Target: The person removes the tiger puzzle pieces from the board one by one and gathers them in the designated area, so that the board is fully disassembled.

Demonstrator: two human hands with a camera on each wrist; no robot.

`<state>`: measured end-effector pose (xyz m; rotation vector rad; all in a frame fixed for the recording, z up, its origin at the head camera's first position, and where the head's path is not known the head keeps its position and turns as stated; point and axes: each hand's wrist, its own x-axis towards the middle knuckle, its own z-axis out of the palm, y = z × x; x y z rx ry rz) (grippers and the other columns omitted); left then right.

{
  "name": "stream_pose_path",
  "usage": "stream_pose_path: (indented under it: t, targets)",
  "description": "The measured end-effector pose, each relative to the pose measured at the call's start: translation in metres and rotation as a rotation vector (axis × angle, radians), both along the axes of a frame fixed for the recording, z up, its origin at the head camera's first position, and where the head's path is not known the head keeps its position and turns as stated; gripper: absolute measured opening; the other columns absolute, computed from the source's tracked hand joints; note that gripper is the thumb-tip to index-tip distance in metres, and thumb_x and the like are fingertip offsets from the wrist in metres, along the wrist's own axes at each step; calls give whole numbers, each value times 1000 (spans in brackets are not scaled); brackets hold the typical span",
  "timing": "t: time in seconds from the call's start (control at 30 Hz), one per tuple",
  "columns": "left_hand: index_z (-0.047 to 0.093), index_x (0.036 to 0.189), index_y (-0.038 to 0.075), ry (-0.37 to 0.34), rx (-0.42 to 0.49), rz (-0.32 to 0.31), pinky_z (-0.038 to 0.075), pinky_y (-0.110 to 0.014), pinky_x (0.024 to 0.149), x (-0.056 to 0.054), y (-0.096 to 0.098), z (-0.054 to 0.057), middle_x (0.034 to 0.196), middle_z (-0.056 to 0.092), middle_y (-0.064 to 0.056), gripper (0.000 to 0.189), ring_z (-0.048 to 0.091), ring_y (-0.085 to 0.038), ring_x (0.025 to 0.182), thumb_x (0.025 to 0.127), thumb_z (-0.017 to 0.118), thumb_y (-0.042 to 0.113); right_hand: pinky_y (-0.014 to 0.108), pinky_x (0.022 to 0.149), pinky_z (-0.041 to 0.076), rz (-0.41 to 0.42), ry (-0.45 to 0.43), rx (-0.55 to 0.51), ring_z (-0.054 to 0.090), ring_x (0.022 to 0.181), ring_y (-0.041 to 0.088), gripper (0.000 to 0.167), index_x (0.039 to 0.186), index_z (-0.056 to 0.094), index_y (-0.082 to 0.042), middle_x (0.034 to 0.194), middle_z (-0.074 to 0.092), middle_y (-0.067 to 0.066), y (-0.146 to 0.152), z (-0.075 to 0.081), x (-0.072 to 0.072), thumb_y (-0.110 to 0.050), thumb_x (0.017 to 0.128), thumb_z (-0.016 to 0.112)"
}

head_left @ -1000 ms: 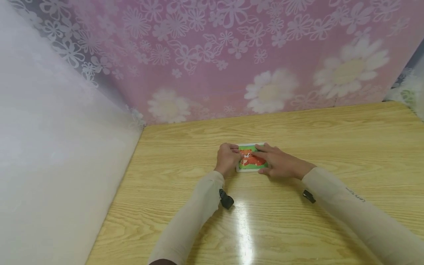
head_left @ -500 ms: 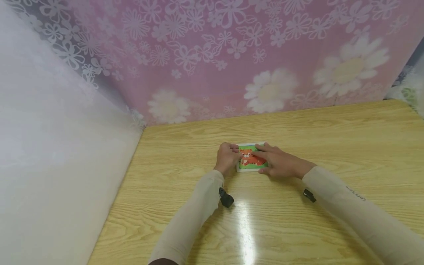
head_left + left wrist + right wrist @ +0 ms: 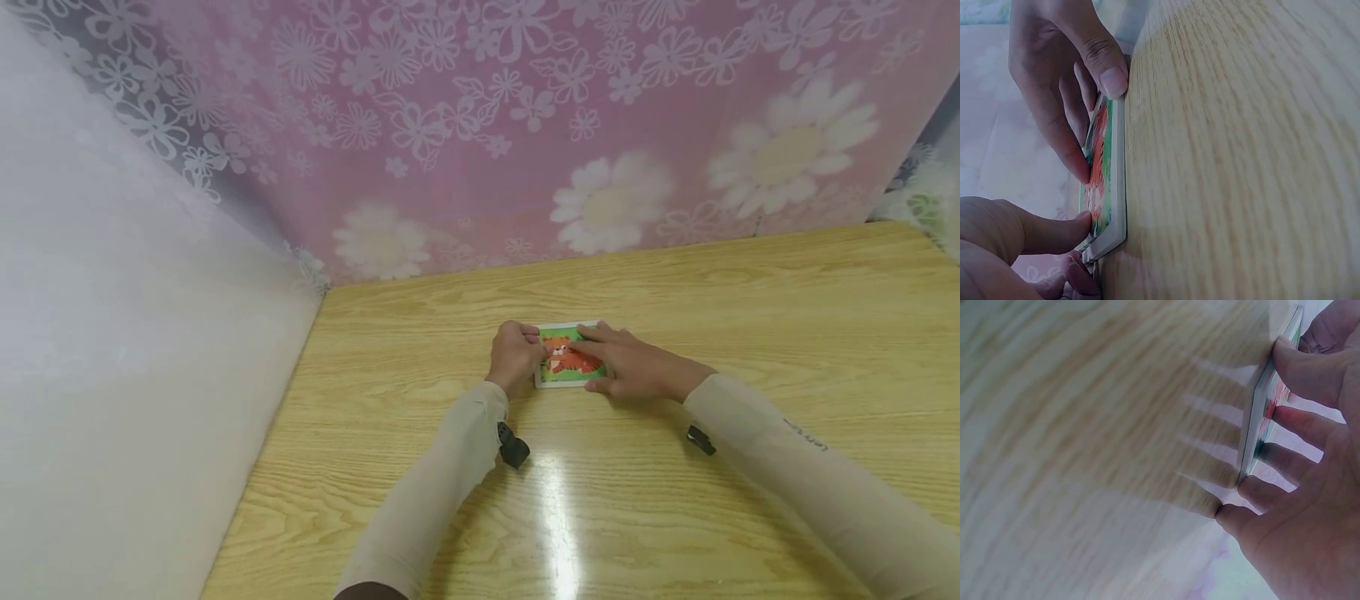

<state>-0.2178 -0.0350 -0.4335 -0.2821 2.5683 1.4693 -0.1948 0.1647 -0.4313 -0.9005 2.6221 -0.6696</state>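
Observation:
A small picture board (image 3: 567, 375) lies flat on the wooden table, with an orange tiger on green inside a white border. At its left end my left hand (image 3: 515, 354) pinches the edge, its thumb (image 3: 1069, 232) on the picture and its other fingers curled by the side. From the right, my right hand (image 3: 637, 365) rests spread over the board. Its thumb (image 3: 1310, 372) touches the near edge, while the index finger (image 3: 1063, 134) presses on the picture. The little finger (image 3: 1235, 517) comes down beside the board. My hands cover both ends of the picture.
The wood-grain table (image 3: 390, 350) extends around the board on all sides. Behind it hangs a pink flowered curtain (image 3: 480, 192), and a white wall (image 3: 150, 358) borders the left side. Black wrist mounts (image 3: 513, 446) hang beneath both sleeves.

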Motion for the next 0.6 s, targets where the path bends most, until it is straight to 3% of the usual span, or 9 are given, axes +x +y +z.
stream_pose_path:
  t: [0.23,0.6]
  targets:
    - [70,113,1,-12,-31,-2,55,-33,82,-2,2,1,97,64,-3,30,61,-17,91,85,81,2,68,115,15,3,9,-2,11,147,56,67,153,41,2,162,24,28,1,0,0,-24,98,70]
    - [73,114,-1,89,-44,-40,57,-30,73,3,0,-4,92,70,-2,30,66,-15,84,86,81,4,70,114,15,9,8,-14,11,146,58,67,153,40,1,161,23,28,2,0,1,-23,98,70]
